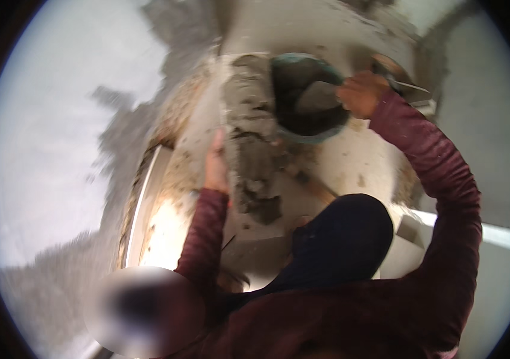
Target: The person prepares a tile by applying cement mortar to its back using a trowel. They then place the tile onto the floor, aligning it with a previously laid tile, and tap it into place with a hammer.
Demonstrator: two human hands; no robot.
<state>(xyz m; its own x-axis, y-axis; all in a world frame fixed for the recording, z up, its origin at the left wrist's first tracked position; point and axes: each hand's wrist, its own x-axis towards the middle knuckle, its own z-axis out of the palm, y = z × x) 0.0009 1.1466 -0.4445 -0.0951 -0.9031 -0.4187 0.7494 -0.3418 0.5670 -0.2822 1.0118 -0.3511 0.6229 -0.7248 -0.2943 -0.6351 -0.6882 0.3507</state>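
Note:
In my right hand (363,94), fingers closed round its handle, is a trowel (318,97). Its blade is down in a dark green bucket (306,139) of wet grey mortar (294,75). To the left of the bucket is a long, narrow slab (256,55), thickly covered with uneven grey mortar (252,128). My left hand (216,166) grips the slab's left edge, one finger stretched along it; the rest of its fingers are partly hidden.
A hammer-like tool with a wooden handle (319,190) lies below the bucket, by my knee (351,233). A round copper-coloured object (392,67) stands beyond my right hand. At left is a wall (57,149) with patchy grey plaster; a pale ledge (147,206) runs along it.

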